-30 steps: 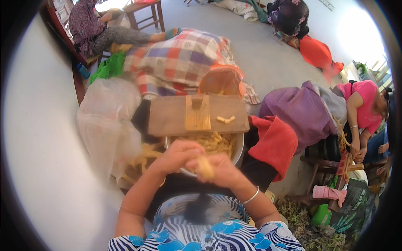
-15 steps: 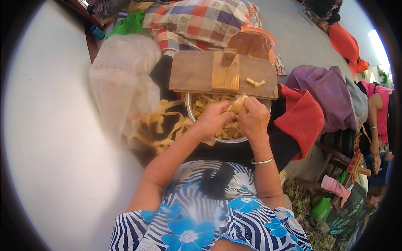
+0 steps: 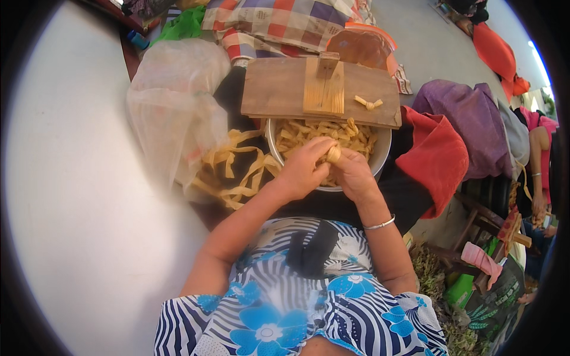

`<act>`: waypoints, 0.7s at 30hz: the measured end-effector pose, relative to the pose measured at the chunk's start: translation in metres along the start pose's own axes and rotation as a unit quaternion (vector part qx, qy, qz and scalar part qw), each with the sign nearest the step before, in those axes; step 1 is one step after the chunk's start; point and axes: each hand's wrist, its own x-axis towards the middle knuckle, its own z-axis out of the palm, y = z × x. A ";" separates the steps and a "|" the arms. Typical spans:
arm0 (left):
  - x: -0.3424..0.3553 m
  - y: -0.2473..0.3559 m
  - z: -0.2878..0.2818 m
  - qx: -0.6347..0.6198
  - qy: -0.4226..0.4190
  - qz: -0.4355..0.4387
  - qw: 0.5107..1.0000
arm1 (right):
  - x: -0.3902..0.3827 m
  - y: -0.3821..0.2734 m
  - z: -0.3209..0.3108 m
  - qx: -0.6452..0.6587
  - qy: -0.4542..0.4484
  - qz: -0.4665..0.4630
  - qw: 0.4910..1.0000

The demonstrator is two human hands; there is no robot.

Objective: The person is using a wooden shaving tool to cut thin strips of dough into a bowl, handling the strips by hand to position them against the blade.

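Observation:
My left hand (image 3: 309,163) and my right hand (image 3: 355,173) meet over a round metal basin (image 3: 383,158) in my lap. Between their fingers they pinch a pale yellow-tan strip (image 3: 333,155), which looks folded or wound into a small bundle. Many knotted pieces of similar strip (image 3: 297,134) fill the basin. Across its far rim lies a wooden board (image 3: 270,89) with a smaller block fixed upright on it. One knotted strip (image 3: 368,103) rests on the board's right side. Long loose strips (image 3: 237,163) hang over my left thigh.
A translucent plastic bag (image 3: 175,107) stands left of the basin. Beyond the board are a checked cloth bundle (image 3: 279,24) and an orange-edged clear bag (image 3: 363,47). Red cloth (image 3: 430,157) and a purple bag (image 3: 460,127) lie right. Another person's arm (image 3: 539,166) shows far right.
My hands have drawn closer together and slightly nearer to me. The strip between them, pointed upward before, is now a compact rounded fold. The view has shifted slightly.

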 end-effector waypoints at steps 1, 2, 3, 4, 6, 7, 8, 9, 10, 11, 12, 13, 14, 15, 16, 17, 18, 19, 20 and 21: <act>0.003 0.005 -0.001 0.004 -0.009 -0.013 1.000 | -0.001 -0.002 0.004 -0.046 0.020 -0.033 0.998; 0.007 0.011 -0.003 0.008 -0.018 -0.025 0.999 | -0.001 -0.002 0.005 -0.092 0.040 -0.066 0.993; 0.011 0.014 -0.004 0.012 -0.025 -0.035 0.999 | 0.001 -0.002 0.004 -0.194 0.065 -0.139 0.969; 0.014 0.013 -0.002 0.014 -0.026 -0.060 0.998 | 0.004 0.001 0.000 -0.293 0.090 -0.210 0.928; 0.019 0.005 0.006 0.018 -0.028 -0.110 0.993 | 0.004 0.000 0.000 -0.402 0.120 -0.303 0.856; 0.020 -0.001 0.010 -0.035 -0.009 -0.141 0.989 | 0.001 -0.003 0.004 -0.415 0.127 -0.329 0.838; 0.021 -0.007 0.013 -0.087 0.011 -0.170 0.981 | -0.001 -0.007 0.008 -0.429 0.134 -0.355 0.820; 0.020 -0.008 0.015 -0.138 0.028 -0.202 0.969 | -0.004 -0.010 0.011 -0.437 0.139 -0.361 0.812; 0.019 -0.008 0.015 -0.189 0.022 -0.252 0.949 | -0.006 -0.013 0.015 -0.446 0.144 -0.367 0.803; 0.018 -0.006 0.014 -0.239 0.017 -0.300 0.923 | -0.006 -0.016 0.016 -0.455 0.148 -0.373 0.795; 0.016 -0.002 0.013 -0.290 0.008 -0.348 0.892 | -0.006 -0.018 0.015 -0.435 0.168 -0.373 0.802; 0.012 0.005 0.011 -0.318 -0.014 -0.384 0.867 | -0.004 -0.021 0.013 -0.413 0.185 -0.374 0.809; 0.002 0.015 0.009 -0.345 -0.035 -0.419 0.839 | -0.002 -0.023 0.010 -0.392 0.202 -0.375 0.816; -0.005 0.022 0.006 -0.372 -0.057 -0.450 0.809 | -0.002 -0.023 0.007 -0.380 0.193 -0.371 0.825; -0.013 0.016 0.007 -0.311 -0.047 -0.379 0.870 | -0.001 -0.021 0.001 -0.367 0.182 -0.367 0.835; -0.022 0.004 0.010 -0.245 -0.035 -0.303 0.920 | 0.001 -0.019 -0.005 -0.354 0.171 -0.362 0.845; -0.028 -0.003 0.011 -0.179 -0.022 -0.224 0.958 | 0.004 -0.018 -0.016 -0.297 0.177 -0.329 0.879; -0.024 0.004 0.002 -0.015 -0.017 -0.145 0.989 | 0.009 -0.017 -0.027 -0.235 0.182 -0.296 0.908; -0.021 0.005 -0.001 0.056 -0.012 -0.098 0.994 | 0.011 -0.015 -0.035 -0.172 0.187 -0.261 0.931; -0.019 0.005 -0.007 0.135 -0.002 -0.052 0.989 | 0.002 -0.031 -0.015 -0.196 0.183 -0.275 0.923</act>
